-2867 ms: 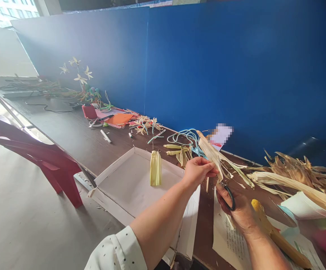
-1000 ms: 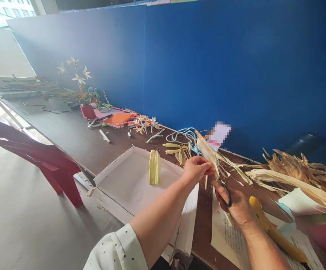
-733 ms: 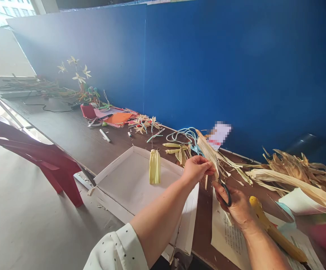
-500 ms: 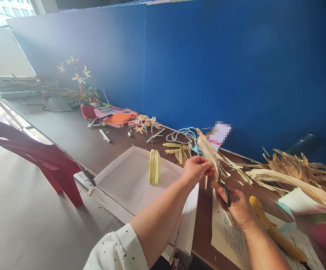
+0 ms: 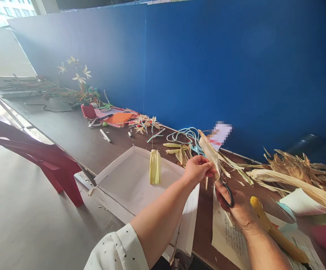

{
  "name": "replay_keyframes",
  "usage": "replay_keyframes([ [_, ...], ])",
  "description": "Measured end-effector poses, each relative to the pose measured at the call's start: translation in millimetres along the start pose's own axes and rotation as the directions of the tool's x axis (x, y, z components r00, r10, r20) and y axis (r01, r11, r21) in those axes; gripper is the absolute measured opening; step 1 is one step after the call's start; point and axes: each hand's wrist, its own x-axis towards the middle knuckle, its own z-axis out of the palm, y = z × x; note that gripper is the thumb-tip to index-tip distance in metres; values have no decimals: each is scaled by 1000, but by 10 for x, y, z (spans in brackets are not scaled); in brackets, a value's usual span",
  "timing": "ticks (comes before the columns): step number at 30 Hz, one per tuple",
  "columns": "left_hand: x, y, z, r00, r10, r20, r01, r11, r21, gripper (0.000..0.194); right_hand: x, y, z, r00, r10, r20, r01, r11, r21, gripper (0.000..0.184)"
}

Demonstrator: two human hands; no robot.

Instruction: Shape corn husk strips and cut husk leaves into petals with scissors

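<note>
A dry, pale corn husk (image 5: 209, 147) is pinched between the fingertips of my left hand (image 5: 199, 167), above the right edge of the white box lid. Just below it my right hand (image 5: 233, 204) grips black-handled scissors (image 5: 230, 195); their blades are mostly hidden by the fingers and the husk. A yellow-green piece of husk (image 5: 155, 167) with a thin wire at its top is over the shallow white box lid (image 5: 118, 180). Beyond my left hand lie small rolled husk pieces (image 5: 172, 145) and pale blue cord (image 5: 186, 132).
A heap of dry husks (image 5: 298, 167) lies at right, near a white cup (image 5: 299, 201). A yellow glue gun (image 5: 275, 232) rests on printed paper (image 5: 230, 240). Husk flowers (image 5: 144, 123), a red spool (image 5: 88, 111) and a marker (image 5: 104, 135) lie farther left. A red chair (image 5: 44, 161) stands beside the table.
My right hand and the scissors have shifted slightly right and back from the husk. My left hand keeps its hold on the husk, almost still.
</note>
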Motion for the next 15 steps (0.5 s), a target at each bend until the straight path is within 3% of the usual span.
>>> replay_keyframes([
  [15, 5, -13, -3, 1000, 2, 8, -2, 1000, -20, 29, 31, 60, -9, 999, -53, -2, 53, 997, -64, 45],
])
